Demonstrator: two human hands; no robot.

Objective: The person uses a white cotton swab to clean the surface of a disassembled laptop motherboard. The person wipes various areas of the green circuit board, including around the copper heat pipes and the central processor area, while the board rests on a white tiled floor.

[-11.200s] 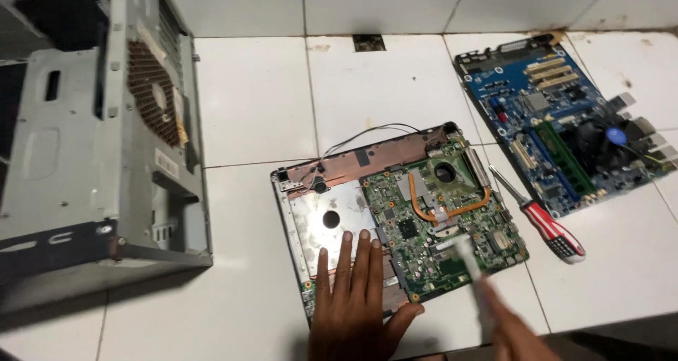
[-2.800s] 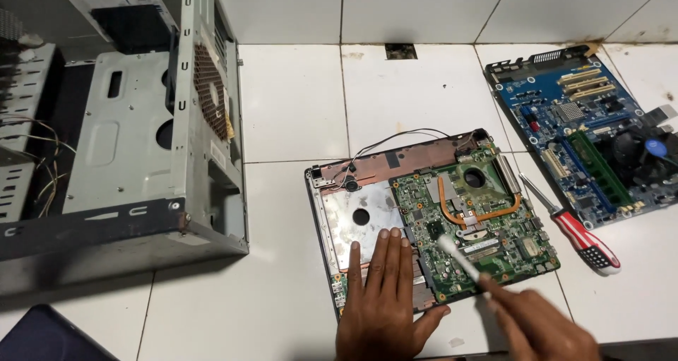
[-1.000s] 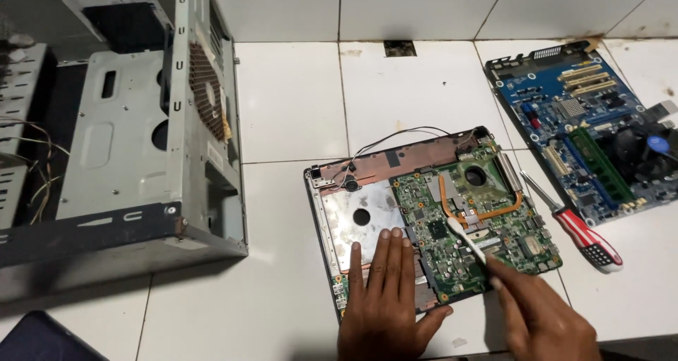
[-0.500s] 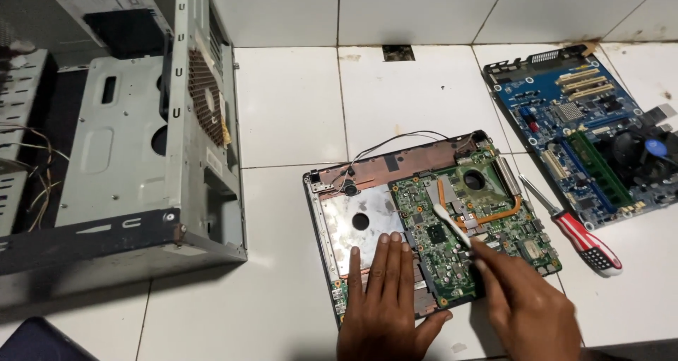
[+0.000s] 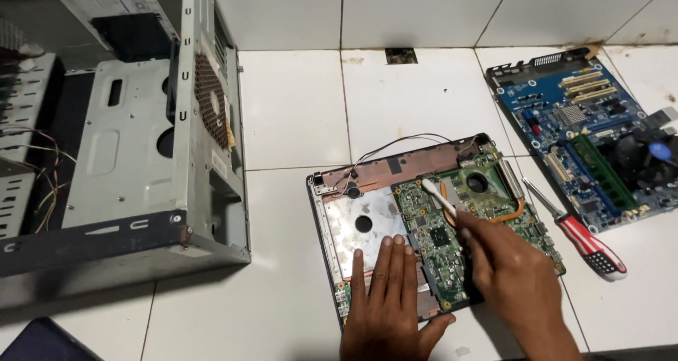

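Note:
An opened laptop base (image 5: 332, 213) lies on the white tiled floor, its green circuit board (image 5: 441, 237) with a copper heat pipe exposed. My left hand (image 5: 388, 301) rests flat on the near part of the base, fingers together, pressing the silver plate. My right hand (image 5: 505, 273) grips a thin white stick-like tool (image 5: 439, 196), perhaps a brush or swab. The tool's tip touches the far side of the green board near the fan opening.
An open grey desktop computer case (image 5: 141, 156) lies on its side at the left. A blue motherboard (image 5: 600, 135) with a black cooler sits at the far right. A red-handled screwdriver (image 5: 579, 230) lies between it and the laptop. A dark object (image 5: 42, 341) is at the bottom-left corner.
My right hand has moved the white tool from the near right of the green board up toward its far side. My left hand has stayed flat on the base.

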